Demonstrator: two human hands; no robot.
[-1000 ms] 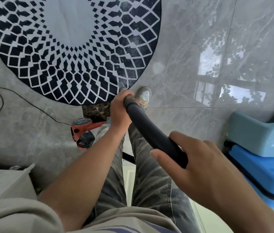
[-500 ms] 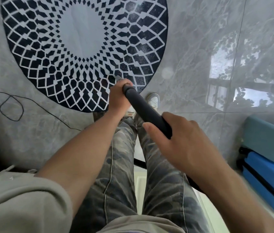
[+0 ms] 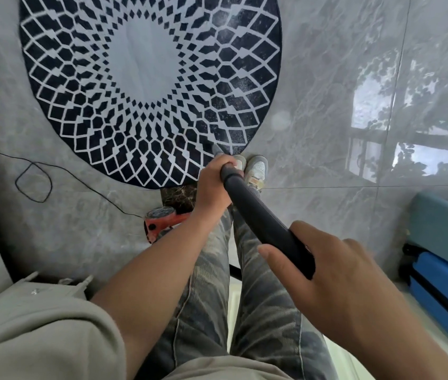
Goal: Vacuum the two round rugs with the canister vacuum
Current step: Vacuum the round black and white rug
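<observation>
A round rug (image 3: pixel 80 86), navy with a white diamond pattern and a pale centre, lies on the grey tiled floor ahead of me. Both hands hold the dark vacuum wand (image 3: pixel 258 215). My left hand (image 3: pixel 213 185) grips its far end, near the rug's near edge. My right hand (image 3: pixel 338 272) grips the near end, fingers curled round it. A pale nozzle tip (image 3: pixel 217 148) shows just beyond my left hand, over the rug's rim. The orange canister vacuum (image 3: pixel 159 222) sits on the floor below the rug, partly hidden by my left arm. Only one rug shows.
A thin black cord (image 3: pixel 35 182) loops across the floor at the left. Blue and teal cushioned furniture (image 3: pixel 442 242) stands at the right. A pale plastic box (image 3: pixel 52 283) sits at the lower left. My shoes (image 3: pixel 255 168) stand at the rug's edge. Glossy tiles stretch right.
The view has shifted so more of the rug shows. The wand and both hands have swung slightly right along the rug's near edge. The orange canister is back in sight.
</observation>
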